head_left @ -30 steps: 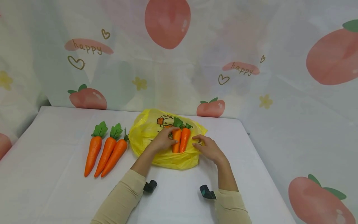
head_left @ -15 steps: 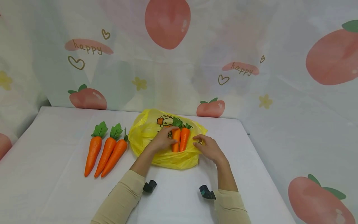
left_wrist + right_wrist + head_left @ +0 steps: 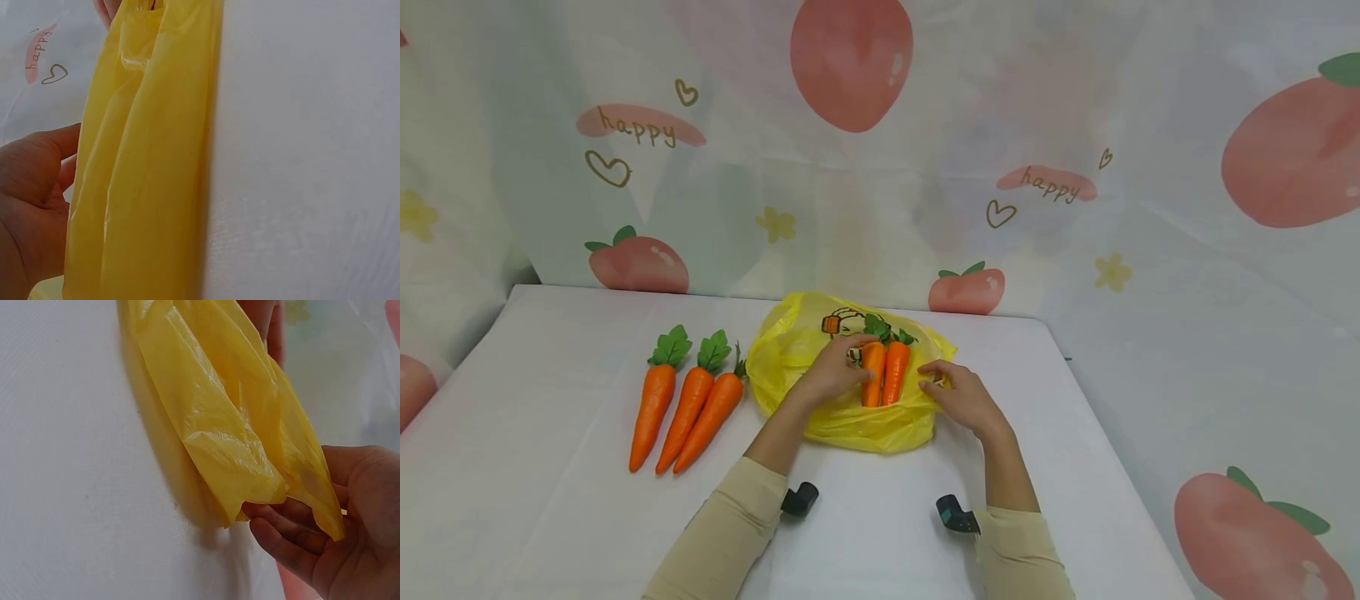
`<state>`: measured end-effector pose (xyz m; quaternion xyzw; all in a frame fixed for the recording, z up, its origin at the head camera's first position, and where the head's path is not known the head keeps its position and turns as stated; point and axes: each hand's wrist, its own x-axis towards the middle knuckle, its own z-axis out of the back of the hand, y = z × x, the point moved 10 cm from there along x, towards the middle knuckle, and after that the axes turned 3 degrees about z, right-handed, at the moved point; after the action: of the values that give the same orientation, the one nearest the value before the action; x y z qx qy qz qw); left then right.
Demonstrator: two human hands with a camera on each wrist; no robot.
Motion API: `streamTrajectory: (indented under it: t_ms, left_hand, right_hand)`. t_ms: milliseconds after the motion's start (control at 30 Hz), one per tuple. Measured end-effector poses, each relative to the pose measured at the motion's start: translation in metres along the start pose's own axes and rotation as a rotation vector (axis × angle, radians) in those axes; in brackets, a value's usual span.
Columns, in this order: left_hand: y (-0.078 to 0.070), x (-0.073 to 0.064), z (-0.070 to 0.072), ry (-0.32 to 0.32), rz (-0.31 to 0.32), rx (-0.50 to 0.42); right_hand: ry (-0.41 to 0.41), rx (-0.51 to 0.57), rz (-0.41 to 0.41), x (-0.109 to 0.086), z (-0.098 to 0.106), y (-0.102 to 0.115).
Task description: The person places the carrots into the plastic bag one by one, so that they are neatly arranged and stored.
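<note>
Orange left bagged carrot and right bagged carrot side by side, partly inside yellow bag, mid-desk. Leafy tops point away from person; long axes run front to back, right one's top leaning slightly right; lower ends hidden by bag. Left hand: thumb and fingers round left bagged carrot's upper part. Right hand: fingers curled on bag's right edge. Three loose carrots left of bag on white desk, tips toward person, slanting. Peach-print backdrop behind.
</note>
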<state>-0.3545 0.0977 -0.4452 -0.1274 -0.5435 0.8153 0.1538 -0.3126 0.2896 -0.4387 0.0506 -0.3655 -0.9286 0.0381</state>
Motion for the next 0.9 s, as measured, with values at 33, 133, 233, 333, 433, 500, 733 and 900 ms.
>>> streamTrajectory:
  t_ms: [33, 133, 233, 333, 433, 500, 733, 900]
  left_hand:
    - [-0.001, 0.0, 0.002, 0.0, -0.01, -0.019]
    - [-0.003, -0.001, 0.004, 0.005, -0.043, -0.065]
    - [-0.004, -0.003, 0.007, 0.016, -0.07, -0.095]
    - [-0.005, -0.006, 0.01, 0.022, -0.067, -0.113]
    - [-0.007, -0.012, 0.015, 0.024, -0.065, -0.131]
    - [-0.008, -0.017, 0.02, 0.018, -0.062, -0.131]
    - [-0.007, -0.03, 0.037, -0.026, -0.045, -0.101]
    - [-0.01, -0.035, 0.042, -0.03, -0.045, -0.092]
  right_hand:
    - [0.001, 0.001, 0.002, 0.0, 0.0, 0.0]
    - [0.005, 0.002, 0.005, 0.001, 0.0, 0.0]
    - [0.004, 0.004, 0.004, 0.001, 0.0, -0.001]
    - [0.003, 0.004, 0.003, 0.002, -0.001, -0.001]
    - [0.005, 0.001, 0.003, 0.003, -0.002, -0.002]
    - [0.008, 0.002, 0.006, 0.003, -0.003, -0.002]
    - [0.003, 0.002, 0.024, 0.002, -0.001, -0.001]
    - [0.003, 0.0, 0.024, 0.001, 0.0, -0.002]
